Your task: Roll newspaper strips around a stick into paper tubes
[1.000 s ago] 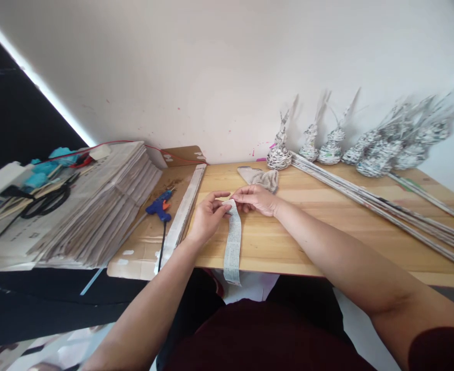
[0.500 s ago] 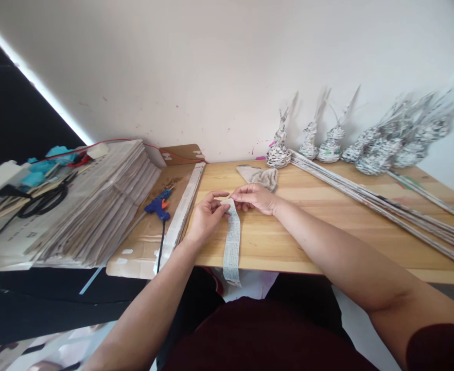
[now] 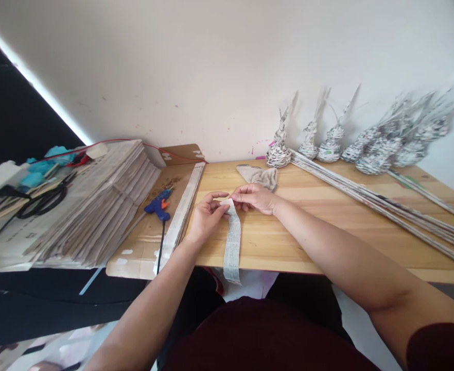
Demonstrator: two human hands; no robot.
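Note:
A narrow strip of printed newspaper hangs down from my fingers, its lower end reaching past the table's front edge. My left hand pinches the top of the strip between thumb and fingers. At the same upper end, my right hand is closed with its fingertips on the strip's corner, close to the left fingertips. Just behind my right hand lies a crumpled greyish cloth on the wooden table.
Left are a blue glue gun on cardboard, a pile of newspaper strips, a tall newspaper stack and scissors. Long paper rods lie right; several woven paper figures stand along the wall.
Almost nothing differs. The hanging newspaper strip has shifted slightly, while both hands stay at its top end.

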